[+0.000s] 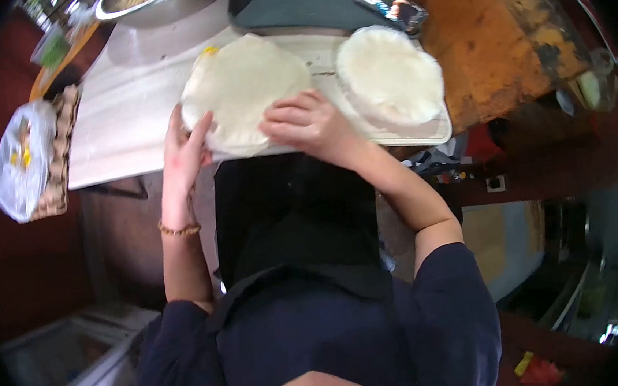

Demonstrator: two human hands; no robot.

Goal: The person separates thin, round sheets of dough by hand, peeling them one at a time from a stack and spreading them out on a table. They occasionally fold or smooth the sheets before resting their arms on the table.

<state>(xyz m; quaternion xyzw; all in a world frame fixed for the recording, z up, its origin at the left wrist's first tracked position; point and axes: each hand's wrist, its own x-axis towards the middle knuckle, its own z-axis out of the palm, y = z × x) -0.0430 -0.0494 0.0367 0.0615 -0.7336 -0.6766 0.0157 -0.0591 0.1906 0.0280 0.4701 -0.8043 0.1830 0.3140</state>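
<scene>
A round, flat sheet of pale dough (244, 85) lies on the white board (122, 114), with a small yellow bit at its upper left edge. My left hand (186, 148) is at the dough's lower left edge, thumb and fingers apart. My right hand (310, 125) has its fingers bent together on the lower right edge of the same dough, seemingly pinching the rim. A second pale dough round (391, 75) lies to the right, touched by neither hand.
A metal bowl of grain-like filling (160, 4) stands at the back left. Behind the dough are a dark tray (300, 2) and a shiny black packet (390, 6). Egg cartons (60, 159) and a plastic bag (23, 163) are at far left; worn wood (494, 44) is at right.
</scene>
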